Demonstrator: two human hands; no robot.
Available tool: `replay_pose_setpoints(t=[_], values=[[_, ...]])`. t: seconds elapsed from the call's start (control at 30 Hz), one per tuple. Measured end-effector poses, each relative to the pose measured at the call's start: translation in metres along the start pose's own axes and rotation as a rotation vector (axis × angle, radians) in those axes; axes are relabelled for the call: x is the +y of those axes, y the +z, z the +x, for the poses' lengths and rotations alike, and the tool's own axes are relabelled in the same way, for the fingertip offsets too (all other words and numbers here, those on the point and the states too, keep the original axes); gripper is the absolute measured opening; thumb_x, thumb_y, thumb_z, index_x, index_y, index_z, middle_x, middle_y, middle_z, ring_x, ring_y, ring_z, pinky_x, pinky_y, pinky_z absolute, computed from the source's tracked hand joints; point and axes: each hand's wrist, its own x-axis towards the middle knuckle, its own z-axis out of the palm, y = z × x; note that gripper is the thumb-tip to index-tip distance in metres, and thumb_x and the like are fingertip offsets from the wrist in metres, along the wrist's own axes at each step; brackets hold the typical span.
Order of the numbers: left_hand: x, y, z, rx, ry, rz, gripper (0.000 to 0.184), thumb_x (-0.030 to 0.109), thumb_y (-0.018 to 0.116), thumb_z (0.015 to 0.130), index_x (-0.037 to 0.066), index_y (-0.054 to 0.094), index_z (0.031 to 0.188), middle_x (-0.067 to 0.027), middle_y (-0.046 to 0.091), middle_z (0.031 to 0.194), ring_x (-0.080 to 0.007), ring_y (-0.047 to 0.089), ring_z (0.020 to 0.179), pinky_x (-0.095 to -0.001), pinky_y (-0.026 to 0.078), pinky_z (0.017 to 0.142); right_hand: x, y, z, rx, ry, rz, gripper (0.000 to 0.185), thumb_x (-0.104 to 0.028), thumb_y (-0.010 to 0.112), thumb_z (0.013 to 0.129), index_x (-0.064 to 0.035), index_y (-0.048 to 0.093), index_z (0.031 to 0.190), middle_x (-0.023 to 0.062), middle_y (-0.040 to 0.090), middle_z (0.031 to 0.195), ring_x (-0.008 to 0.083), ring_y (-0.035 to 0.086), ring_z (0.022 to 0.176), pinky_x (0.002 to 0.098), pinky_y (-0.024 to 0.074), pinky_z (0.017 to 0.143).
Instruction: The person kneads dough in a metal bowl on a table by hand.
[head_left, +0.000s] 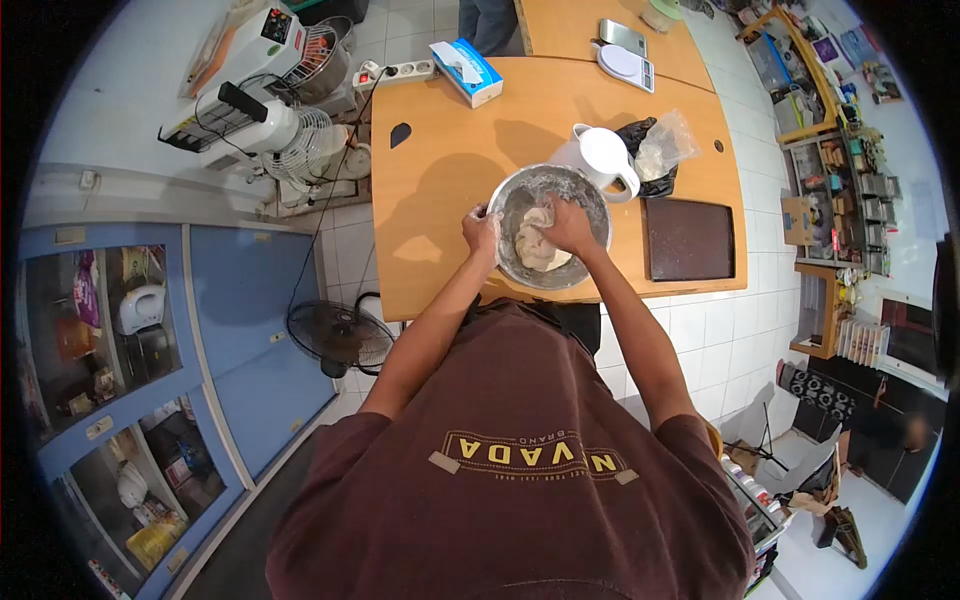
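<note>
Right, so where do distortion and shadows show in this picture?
Head view: fisheye distortion, with black, rounded corners and a slanting blue cabinet at left; head view: shadows across the table, left of the bowl and left hand.

a round metal bowl (514, 196) is on the brown wooden table (540, 105), with pale soft dough (536, 250) inside. behind it, to the right, stands a white plastic jug (606, 156); rightward lies a dark rectangular tray (690, 240); behind left, a blue tissue box (470, 73).

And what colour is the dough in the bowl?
Creamy white; the dough shows best in the head view.
</note>
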Motion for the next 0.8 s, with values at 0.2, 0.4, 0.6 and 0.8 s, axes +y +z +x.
replay_pose_setpoints(t=[0.2,0.4,0.6,0.8], values=[[0.005,0.0,0.0,-0.011,-0.013,0.076,0.019,-0.002,0.061,0.077,-0.003,0.066,0.096,-0.0075,0.066,0.086,-0.0158,0.06,0.072,-0.0304,0.049,0.065,0.003,-0.01,-0.025,0.107,-0.066,0.235,0.051,-0.016,0.074,0.074,-0.0063,0.061,0.122,0.0218,0.065,0.116,0.0426,0.059,0.111,0.0478,0.0467,0.096],[-0.002,-0.002,0.005,-0.009,0.004,0.033,0.02,-0.002,0.061,0.076,-0.003,0.066,0.095,-0.006,0.065,0.085,-0.0153,0.059,0.07,-0.0299,0.048,0.063,0.031,0.011,-0.041,0.169,-0.102,0.272,0.044,-0.016,0.072,0.077,-0.0042,0.062,0.118,0.0227,0.062,0.117,0.0438,0.055,0.117,0.0495,0.0426,0.102],[0.005,0.0,0.0,-0.011,-0.022,0.024,0.02,-0.001,0.062,0.075,-0.003,0.066,0.094,-0.0051,0.064,0.082,-0.0155,0.058,0.067,-0.0289,0.046,0.061,-0.017,-0.007,-0.075,0.347,-0.13,-0.044,0.037,-0.022,0.074,0.078,-0.0004,0.065,0.107,0.0238,0.061,0.113,0.0442,0.056,0.114,0.0505,0.0447,0.097],[-0.002,-0.002,0.007,0.021,-0.016,0.044,0.02,-0.002,0.063,0.074,-0.002,0.067,0.093,-0.006,0.066,0.083,-0.0162,0.059,0.071,-0.0299,0.048,0.067,-0.018,0.001,-0.05,0.163,0.117,-0.204,0.042,-0.029,0.073,0.079,0.0016,0.064,0.106,0.0273,0.059,0.118,0.0445,0.057,0.108,0.056,0.0464,0.091]])
